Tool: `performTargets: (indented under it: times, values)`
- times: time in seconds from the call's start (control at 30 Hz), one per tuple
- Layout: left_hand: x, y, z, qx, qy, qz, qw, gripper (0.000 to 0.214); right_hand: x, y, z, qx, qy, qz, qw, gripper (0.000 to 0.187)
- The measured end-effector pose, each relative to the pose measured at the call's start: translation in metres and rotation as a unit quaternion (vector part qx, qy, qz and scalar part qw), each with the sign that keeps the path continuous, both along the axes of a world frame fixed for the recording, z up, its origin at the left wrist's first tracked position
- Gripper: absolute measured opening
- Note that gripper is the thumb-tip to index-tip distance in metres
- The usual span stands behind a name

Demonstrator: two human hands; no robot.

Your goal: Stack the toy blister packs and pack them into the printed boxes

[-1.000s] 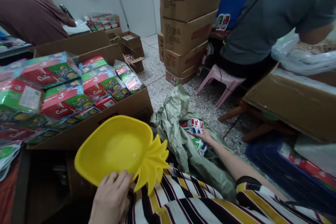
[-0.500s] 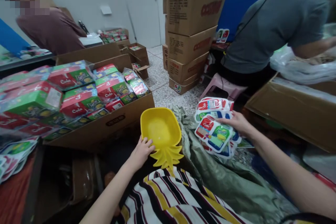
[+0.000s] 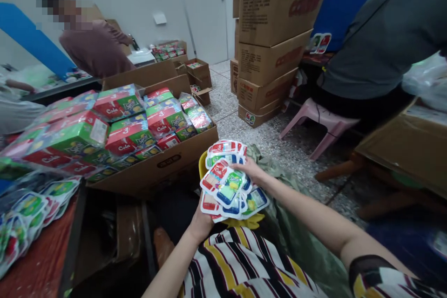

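My right hand (image 3: 249, 171) is closed on a fanned bunch of flat packets (image 3: 230, 185) with white edges, printed red "Cola" and green-blue "Sprite". The bunch lies over a yellow pineapple-shaped bowl (image 3: 202, 164) on my lap, hiding most of it. Only the bowl's left rim and part of its leaf-shaped end show. At the bowl's near left side is my left hand (image 3: 201, 221), its fingers mostly covered by the packets; it appears to keep its grip on the bowl.
On the left stands a carton (image 3: 188, 160) of wrapped Cola and Sprite boxes (image 3: 129, 135). More packets (image 3: 33, 209) lie on a red-brown surface. Stacked cartons (image 3: 272, 56), a pink stool (image 3: 319, 118) and two people are beyond. Green sacking (image 3: 296, 233) lies at my right.
My right hand has brought the packets leftward from beside the bowl to over it. The view has turned slightly left. My left hand stays by the bowl.
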State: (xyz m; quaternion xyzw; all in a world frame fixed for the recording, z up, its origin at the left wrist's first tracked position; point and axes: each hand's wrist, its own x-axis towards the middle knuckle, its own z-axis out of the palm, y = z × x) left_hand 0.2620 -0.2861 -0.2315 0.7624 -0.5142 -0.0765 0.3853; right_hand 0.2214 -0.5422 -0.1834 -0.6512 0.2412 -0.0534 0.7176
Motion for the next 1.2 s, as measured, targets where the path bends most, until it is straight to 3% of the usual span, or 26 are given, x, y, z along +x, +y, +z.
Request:
performTargets:
  times: [0.07,0.17,0.3,0.4,0.47,0.57,0.63,0.73,0.83,0.9,0.97,1.03,1.1,1.2]
  values:
    - [-0.002,0.009,-0.005,-0.013,0.048,0.024,0.998,0.039,0.002,0.012,-0.02,-0.049,0.012,0.018,0.999,0.051]
    - [-0.004,0.02,-0.014,-0.009,0.001,-0.004,1.0,0.033,0.0,0.023,-0.031,-0.137,0.045,0.029,0.989,0.061]
    - [-0.005,0.035,-0.022,-0.01,-0.093,0.013,0.996,0.031,-0.005,0.029,-0.022,-0.268,0.035,0.0,0.963,0.08]
    - [-0.005,0.046,-0.025,-0.01,-0.154,0.032,0.987,0.032,-0.015,0.018,-0.016,-0.393,-0.032,-0.044,0.918,0.075]
    - [-0.003,0.052,-0.027,-0.015,-0.177,0.039,0.983,0.034,-0.022,0.009,-0.02,-0.367,-0.011,-0.06,0.928,0.071]
    - [0.001,0.057,-0.032,-0.02,-0.181,0.054,0.982,0.032,-0.028,0.005,-0.036,-0.217,0.056,0.038,0.974,0.057]
    - [0.002,0.062,-0.033,0.001,-0.174,0.06,0.983,0.029,-0.027,0.012,-0.049,-0.168,0.062,0.092,0.979,0.034]
    - [-0.007,0.078,-0.026,0.033,-0.138,0.082,0.986,0.024,-0.023,0.024,-0.062,-0.178,0.058,0.05,0.981,0.016]
    - [-0.021,0.094,0.002,-0.002,-0.042,0.149,0.988,0.019,-0.025,0.028,-0.063,-0.176,0.047,0.011,0.983,0.019]
    - [-0.023,0.091,0.029,-0.041,0.094,0.3,0.948,0.014,-0.029,0.028,-0.059,-0.167,0.034,-0.001,0.985,0.022]
    - [-0.015,0.072,0.054,-0.071,0.279,0.423,0.859,0.025,-0.03,0.03,-0.054,-0.159,0.026,-0.008,0.987,0.025]
    - [0.002,0.042,0.07,-0.032,0.429,0.459,0.777,0.045,-0.026,0.032,-0.047,-0.153,0.016,-0.012,0.988,0.028]
    - [0.019,0.014,0.072,0.027,0.554,0.453,0.698,0.043,-0.018,0.028,-0.038,-0.147,-0.007,0.0,0.989,0.031]
    - [0.031,-0.008,0.058,0.05,0.616,0.455,0.641,0.027,-0.015,-0.003,-0.032,-0.14,-0.031,0.062,0.988,0.037]
